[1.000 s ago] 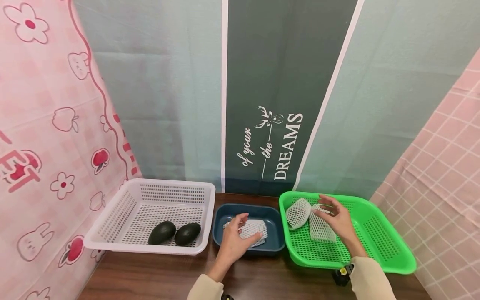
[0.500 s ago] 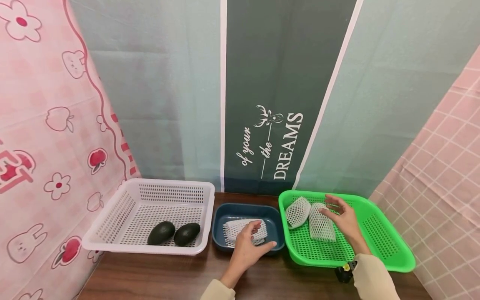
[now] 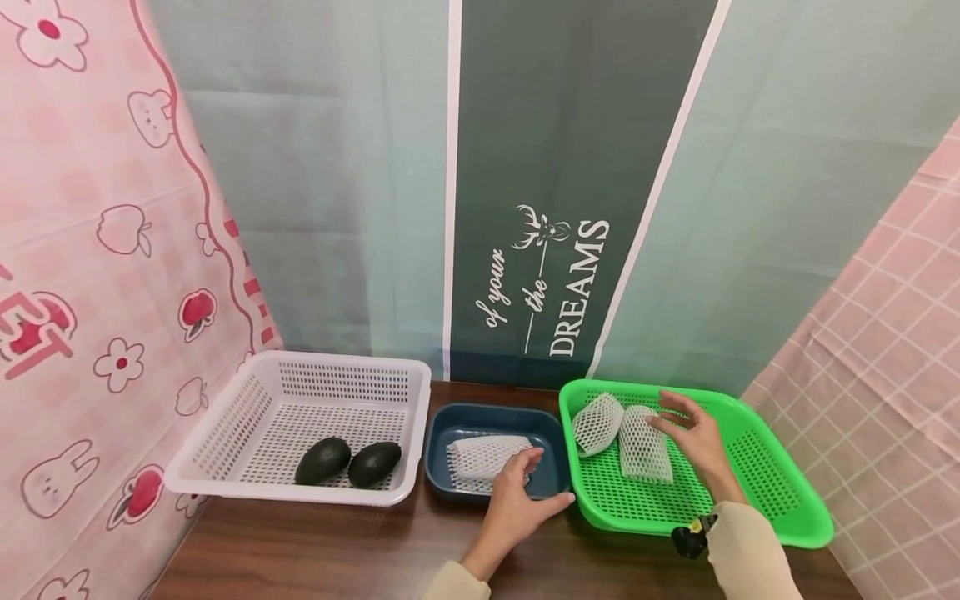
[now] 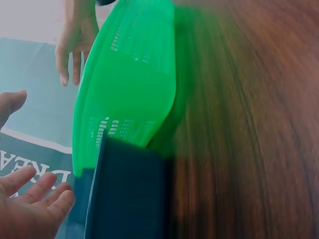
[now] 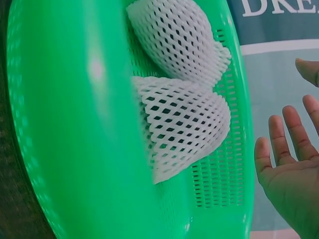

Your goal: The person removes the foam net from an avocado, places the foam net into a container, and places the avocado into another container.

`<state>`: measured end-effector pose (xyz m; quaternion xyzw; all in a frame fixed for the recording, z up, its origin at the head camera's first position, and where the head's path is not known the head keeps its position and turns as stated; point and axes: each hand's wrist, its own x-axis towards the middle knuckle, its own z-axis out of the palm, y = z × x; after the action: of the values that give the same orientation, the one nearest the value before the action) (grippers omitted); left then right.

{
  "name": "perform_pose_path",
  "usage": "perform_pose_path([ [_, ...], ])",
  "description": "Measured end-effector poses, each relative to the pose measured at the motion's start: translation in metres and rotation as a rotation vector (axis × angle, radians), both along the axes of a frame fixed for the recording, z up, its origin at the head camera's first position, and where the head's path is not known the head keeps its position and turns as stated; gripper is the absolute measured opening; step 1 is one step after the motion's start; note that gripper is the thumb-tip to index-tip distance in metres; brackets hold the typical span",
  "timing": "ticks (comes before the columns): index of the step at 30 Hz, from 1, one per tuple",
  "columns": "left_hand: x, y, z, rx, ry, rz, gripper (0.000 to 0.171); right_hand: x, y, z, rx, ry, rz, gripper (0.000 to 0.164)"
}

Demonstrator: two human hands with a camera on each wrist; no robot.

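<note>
My left hand [image 3: 517,504] hovers over the front edge of the small blue tray [image 3: 444,427], fingers spread and holding nothing. In that tray lie white foam fruit nets [image 3: 483,457], partly hidden by the hand. My right hand [image 3: 696,437] is above the green basket [image 3: 757,492], fingers loosely bent and apart from everything. Two white foam-net sleeves lie at that basket's left end: a rounded one [image 3: 597,425] and a longer one [image 3: 645,446]. In the right wrist view, dark patches show through the mesh of the rounded foam-net sleeve [image 5: 174,40].
A white basket [image 3: 345,383] stands on the left with two dark green avocados, the left one [image 3: 323,461] and the right one [image 3: 374,464]. All three containers stand side by side on a brown wooden table [image 3: 315,550]. Printed cloths [image 3: 375,167] hang behind and at both sides.
My left hand has moved right and toward me, uncovering more of the foam nets in the blue tray. My right hand has shifted slightly right, away from the longer foam sleeve.
</note>
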<state>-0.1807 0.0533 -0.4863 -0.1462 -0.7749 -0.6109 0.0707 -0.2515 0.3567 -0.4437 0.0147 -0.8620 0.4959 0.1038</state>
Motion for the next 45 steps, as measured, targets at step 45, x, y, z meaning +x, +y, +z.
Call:
perform_pose_path([
  [45, 0.001, 0.066, -0.018, -0.131, -0.096, -0.092, 0.113, -0.029, 0.027, -0.023, -0.105, -0.487, 0.132, 0.086],
])
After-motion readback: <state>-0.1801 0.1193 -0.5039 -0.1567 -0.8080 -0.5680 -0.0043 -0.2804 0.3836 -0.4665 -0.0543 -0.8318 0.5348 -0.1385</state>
